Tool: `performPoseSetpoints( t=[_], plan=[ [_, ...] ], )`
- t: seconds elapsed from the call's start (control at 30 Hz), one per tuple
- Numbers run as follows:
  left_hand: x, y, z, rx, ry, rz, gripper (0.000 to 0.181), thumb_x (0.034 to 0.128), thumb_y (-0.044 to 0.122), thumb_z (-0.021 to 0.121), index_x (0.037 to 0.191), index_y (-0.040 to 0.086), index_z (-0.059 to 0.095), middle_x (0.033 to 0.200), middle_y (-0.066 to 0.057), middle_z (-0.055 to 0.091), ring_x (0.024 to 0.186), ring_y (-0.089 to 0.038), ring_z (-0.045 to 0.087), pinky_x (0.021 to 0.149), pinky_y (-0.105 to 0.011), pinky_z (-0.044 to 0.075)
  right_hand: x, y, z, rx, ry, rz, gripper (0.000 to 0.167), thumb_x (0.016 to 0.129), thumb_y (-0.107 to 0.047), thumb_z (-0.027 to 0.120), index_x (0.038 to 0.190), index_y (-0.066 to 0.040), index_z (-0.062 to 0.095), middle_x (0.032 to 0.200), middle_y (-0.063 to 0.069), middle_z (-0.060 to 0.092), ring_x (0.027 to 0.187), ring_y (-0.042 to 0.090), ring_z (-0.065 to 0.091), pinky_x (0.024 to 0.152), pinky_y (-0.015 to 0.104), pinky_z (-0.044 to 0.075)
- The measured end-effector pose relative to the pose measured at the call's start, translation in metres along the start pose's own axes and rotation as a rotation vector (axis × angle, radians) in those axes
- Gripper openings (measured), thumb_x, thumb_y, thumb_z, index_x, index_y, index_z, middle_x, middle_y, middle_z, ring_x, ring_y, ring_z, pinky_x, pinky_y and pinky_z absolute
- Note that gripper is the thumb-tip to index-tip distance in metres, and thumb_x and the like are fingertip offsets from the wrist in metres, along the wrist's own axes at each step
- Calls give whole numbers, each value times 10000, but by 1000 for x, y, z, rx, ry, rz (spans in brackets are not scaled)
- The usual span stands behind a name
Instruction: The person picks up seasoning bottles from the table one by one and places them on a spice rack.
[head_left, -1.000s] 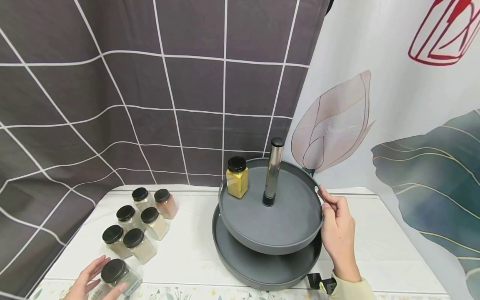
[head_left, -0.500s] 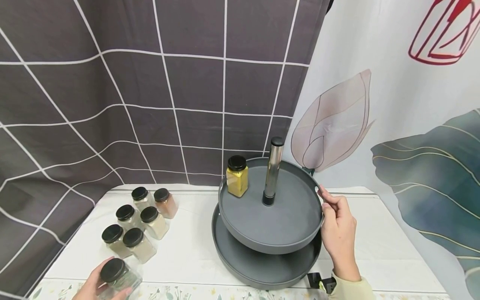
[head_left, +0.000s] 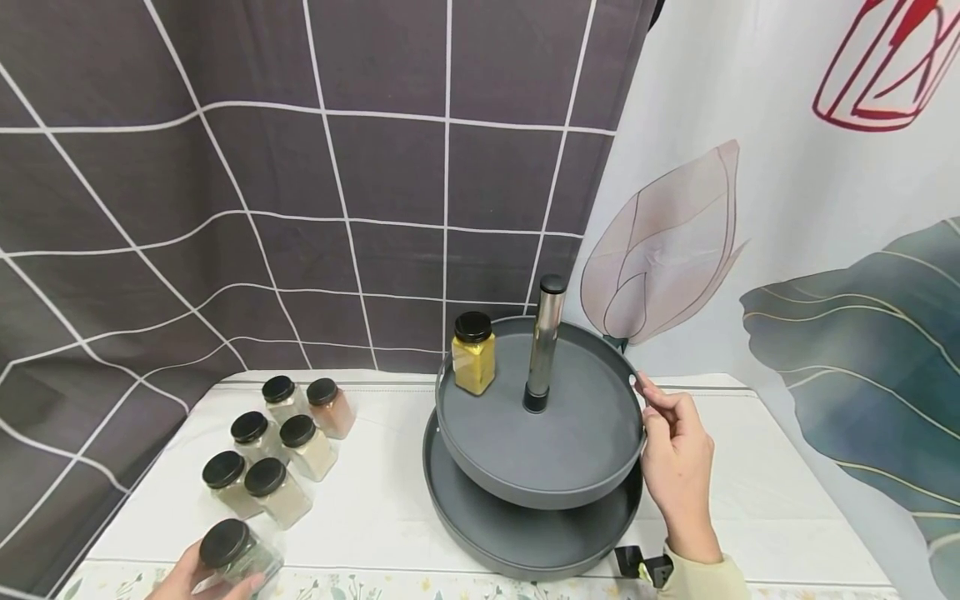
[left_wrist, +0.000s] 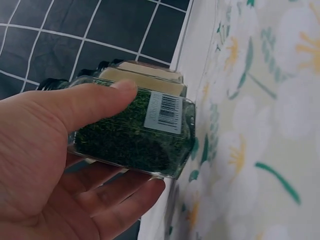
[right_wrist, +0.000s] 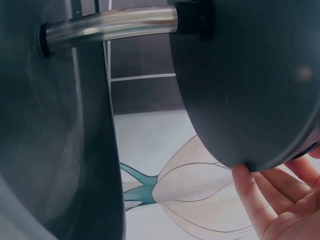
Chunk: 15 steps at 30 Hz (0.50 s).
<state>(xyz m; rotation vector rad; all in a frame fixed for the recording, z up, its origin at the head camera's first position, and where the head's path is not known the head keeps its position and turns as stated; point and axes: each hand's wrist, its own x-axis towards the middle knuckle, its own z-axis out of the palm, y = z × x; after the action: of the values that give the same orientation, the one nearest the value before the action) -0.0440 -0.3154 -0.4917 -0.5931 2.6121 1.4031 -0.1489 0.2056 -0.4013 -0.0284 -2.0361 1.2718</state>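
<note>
At the front left, my left hand (head_left: 187,578) grips a black-lidded glass jar (head_left: 251,560) between thumb and fingers. The left wrist view shows green dried flakes and a barcode label on that jar (left_wrist: 135,135), the thumb of the left hand (left_wrist: 75,145) lying across it. My right hand (head_left: 678,467) holds the right rim of the upper grey tray (head_left: 547,450). Seen from the right wrist, the fingers of the right hand (right_wrist: 285,200) touch the tray's edge. A yellow-filled jar (head_left: 474,358) stands on the upper tray, left of the metal post (head_left: 545,342).
Several black-lidded jars (head_left: 311,446) stand in two rows at the left of the white table surface (head_left: 382,467). The lower grey tray (head_left: 525,546) sits beneath the upper one. A dark gridded curtain (head_left: 390,167) and a white patterned one (head_left: 697,83) hang behind.
My left hand has closed in around the green-flake jar, its fingers now against the sides. The right hand and the trays have stayed in place.
</note>
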Motion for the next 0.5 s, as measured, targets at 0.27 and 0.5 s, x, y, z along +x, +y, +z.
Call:
performPoseSetpoints(
  t=[0.27, 0.5],
  plan=[
    [2, -1, 0, 38, -8, 28, 955, 836, 260, 834, 1435, -187, 239, 1322, -518, 401, 1111, -632, 549, 858, -548, 584, 1, 0, 1, 4, -1, 2, 188, 979, 41, 500, 1097, 21, 644, 1236, 57, 704, 1056, -123, 605, 881, 25, 444],
    [8, -7, -1, 94, -49, -12, 1062, 818, 364, 837, 1442, -201, 189, 1335, -505, 390, 1148, -648, 509, 884, -595, 557, 1, 0, 1, -1, 8, 14, 180, 979, 29, 507, 1082, 8, 653, 1231, 50, 707, 1045, -130, 605, 862, 22, 446]
  ],
)
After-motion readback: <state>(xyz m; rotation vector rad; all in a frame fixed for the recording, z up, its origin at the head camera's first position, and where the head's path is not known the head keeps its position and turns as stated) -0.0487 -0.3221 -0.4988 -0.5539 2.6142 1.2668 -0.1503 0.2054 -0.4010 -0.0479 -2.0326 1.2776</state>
